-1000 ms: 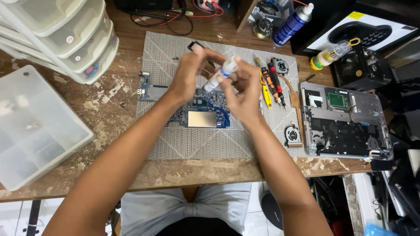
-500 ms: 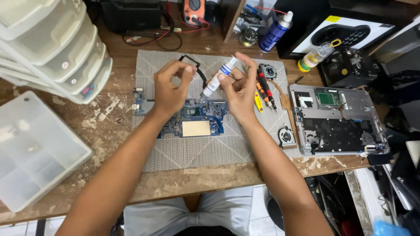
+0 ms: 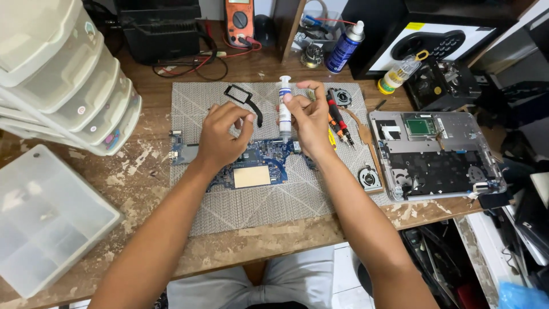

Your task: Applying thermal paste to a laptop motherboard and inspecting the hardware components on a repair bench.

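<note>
Your right hand (image 3: 309,117) has its fingers (image 3: 297,103) closed around a white syringe with a blue label (image 3: 284,109), held upright with its tip pointing down at the blue circuit board (image 3: 251,166) just below them on the grey mat (image 3: 274,200). Your left hand (image 3: 223,134) rests on the board just left of the syringe, thumb and fingertips pinched together, though what they grip is too small to tell. Beyond your right fingers, across the bench (image 3: 143,166), stand a blue spray can (image 3: 345,48) and a small yellow-capped bottle (image 3: 397,74).
</note>
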